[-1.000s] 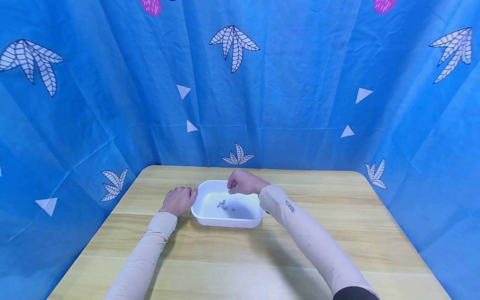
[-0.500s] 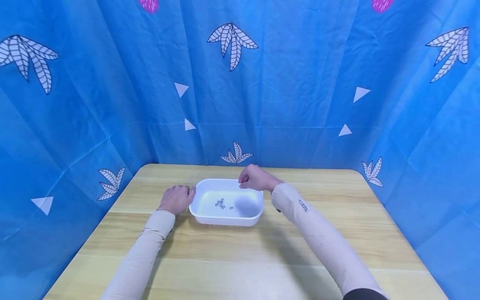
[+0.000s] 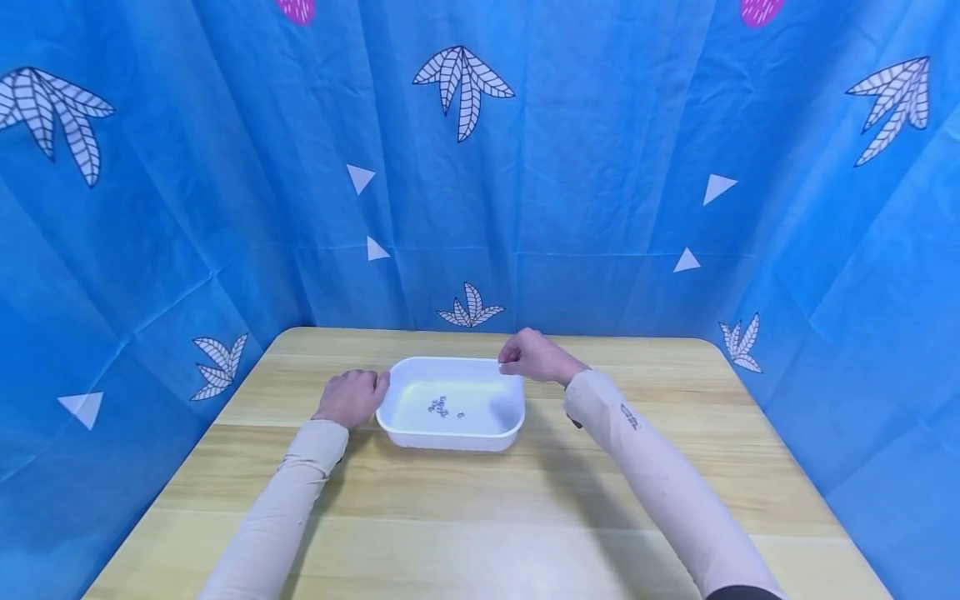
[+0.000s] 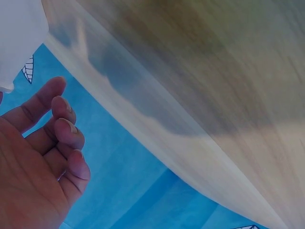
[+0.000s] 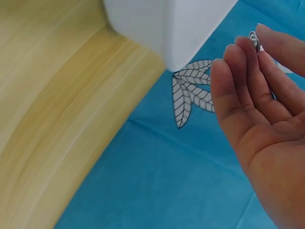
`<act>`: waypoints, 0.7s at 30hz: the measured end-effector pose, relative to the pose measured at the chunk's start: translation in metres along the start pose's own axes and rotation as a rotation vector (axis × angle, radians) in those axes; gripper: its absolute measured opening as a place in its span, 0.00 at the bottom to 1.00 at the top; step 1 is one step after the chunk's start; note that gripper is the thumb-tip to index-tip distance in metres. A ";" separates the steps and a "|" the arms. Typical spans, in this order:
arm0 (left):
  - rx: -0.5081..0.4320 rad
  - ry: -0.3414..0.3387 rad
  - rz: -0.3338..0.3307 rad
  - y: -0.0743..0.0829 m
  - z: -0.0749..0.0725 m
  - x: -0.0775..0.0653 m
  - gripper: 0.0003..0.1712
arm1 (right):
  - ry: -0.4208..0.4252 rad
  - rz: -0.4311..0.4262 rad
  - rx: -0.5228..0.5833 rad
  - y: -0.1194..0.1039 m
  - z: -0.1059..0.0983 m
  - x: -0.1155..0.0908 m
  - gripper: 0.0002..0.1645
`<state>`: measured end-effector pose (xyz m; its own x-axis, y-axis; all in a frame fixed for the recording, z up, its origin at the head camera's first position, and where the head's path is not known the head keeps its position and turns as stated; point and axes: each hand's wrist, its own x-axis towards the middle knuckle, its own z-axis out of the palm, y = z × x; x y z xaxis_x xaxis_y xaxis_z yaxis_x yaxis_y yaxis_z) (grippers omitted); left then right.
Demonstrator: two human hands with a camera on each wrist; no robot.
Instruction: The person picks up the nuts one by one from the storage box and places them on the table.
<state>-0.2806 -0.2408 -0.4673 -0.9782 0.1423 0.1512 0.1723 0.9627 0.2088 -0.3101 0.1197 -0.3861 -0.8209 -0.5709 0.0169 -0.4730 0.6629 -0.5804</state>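
A white plastic basin (image 3: 450, 442) sits toward the far side of the wooden table, with several small grey metal pieces (image 3: 441, 407) scattered on its floor. My left hand (image 3: 350, 398) is at the basin's left rim, thumb side toward it. In the left wrist view the fingers (image 4: 66, 114) are loosely bent beside the basin wall (image 4: 21, 38), with nothing between them. Over the far right corner of the basin is my right hand (image 3: 540, 357). Its thumb and index finger pinch a small shiny silver metal piece (image 5: 255, 42), mostly covered by the fingertips.
The light wood table (image 3: 465, 525) has rounded far corners. Behind it and along both sides hangs a blue curtain (image 3: 600, 208) printed with white leaves and triangles.
My right hand has moved to the right, from above the basin's middle to its far right corner. My left hand stays at the left rim. The view has shifted slightly.
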 end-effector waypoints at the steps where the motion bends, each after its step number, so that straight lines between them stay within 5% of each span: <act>1: -0.001 0.002 0.001 -0.001 0.000 0.000 0.33 | 0.003 0.009 0.004 0.002 0.000 -0.001 0.08; 21: -0.025 0.016 0.018 0.000 0.001 0.000 0.33 | 0.065 0.066 0.076 0.051 0.005 -0.028 0.07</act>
<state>-0.2803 -0.2412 -0.4681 -0.9730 0.1552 0.1706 0.1925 0.9541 0.2297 -0.3092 0.1671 -0.4202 -0.8695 -0.4931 0.0280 -0.3939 0.6581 -0.6416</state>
